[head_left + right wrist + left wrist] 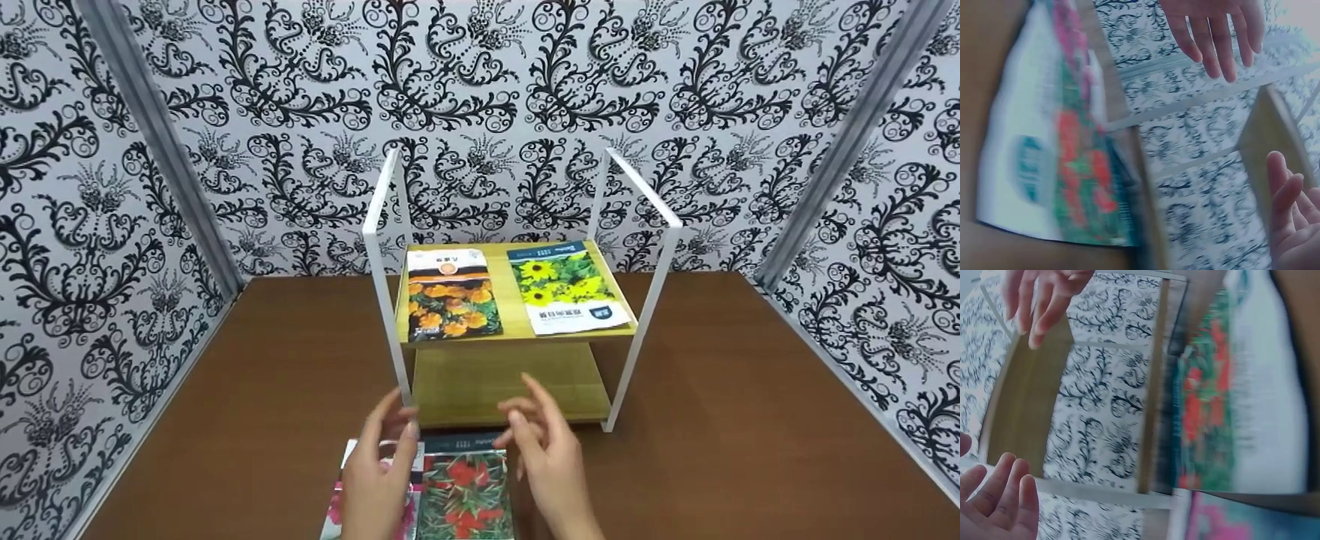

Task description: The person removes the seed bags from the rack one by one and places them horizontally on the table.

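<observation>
My left hand hovers over a pink-flower seed packet at the table's near side, fingers relaxed and loosely bent. Beside that packet lies a red-flower seed packet with a dark top band. Over its right edge is my right hand, its fingers loosely bent and holding nothing. Both wrist views show bare palms and fingers apart from the packets. On the upper board of a small two-tier shelf lie an orange-flower seed packet at left and a yellow-flower seed packet at right.
White posts and rails frame the shelf's sides and rise above the upper board. Its lower board sits just beyond my hands. The brown table runs back to patterned walls on three sides.
</observation>
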Motion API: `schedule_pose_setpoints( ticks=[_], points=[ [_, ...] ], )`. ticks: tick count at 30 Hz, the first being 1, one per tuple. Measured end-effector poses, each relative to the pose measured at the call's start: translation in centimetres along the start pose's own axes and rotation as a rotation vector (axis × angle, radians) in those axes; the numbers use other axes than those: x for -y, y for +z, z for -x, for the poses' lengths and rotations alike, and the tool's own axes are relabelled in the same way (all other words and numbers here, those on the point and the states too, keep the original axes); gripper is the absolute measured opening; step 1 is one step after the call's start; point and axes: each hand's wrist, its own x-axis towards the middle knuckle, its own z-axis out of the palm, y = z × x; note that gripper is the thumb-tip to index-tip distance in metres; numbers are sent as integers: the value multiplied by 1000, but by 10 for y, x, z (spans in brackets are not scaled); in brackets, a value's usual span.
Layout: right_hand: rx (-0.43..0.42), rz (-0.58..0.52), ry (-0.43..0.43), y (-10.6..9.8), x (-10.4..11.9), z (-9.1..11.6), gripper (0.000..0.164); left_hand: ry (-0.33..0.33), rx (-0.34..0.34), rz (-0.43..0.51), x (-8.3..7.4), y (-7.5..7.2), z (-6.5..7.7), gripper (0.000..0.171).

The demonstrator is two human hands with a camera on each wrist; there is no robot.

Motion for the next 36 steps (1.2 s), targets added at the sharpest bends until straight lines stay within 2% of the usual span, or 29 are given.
schedule_pose_setpoints(
  ticks=[3,7,10,13,17,23,27,36],
  points=[
    [13,59,-54,2,25,-6,52,32,46,5,-13,1,-8,57],
    [32,106,-115,5,38,-15,54,90,75,13,-24,1,-17,65],
    [51,120,-117,7,44,-20,55,126,77,-15,-29,0,-23,64],
    [70,101,-81,9,47,-25,57,140,77,-61,-34,1,-28,62],
    [78,59,-48,10,42,-33,59,106,92,-102,-44,2,-36,65],
    [61,63,-42,13,30,-55,63,49,125,-42,-57,2,-45,66],
    [66,66,4,15,30,-68,68,22,151,-44,-60,4,-50,71],
    [150,59,105,22,35,-89,74,-74,211,170,-57,14,-58,73]
  ],
)
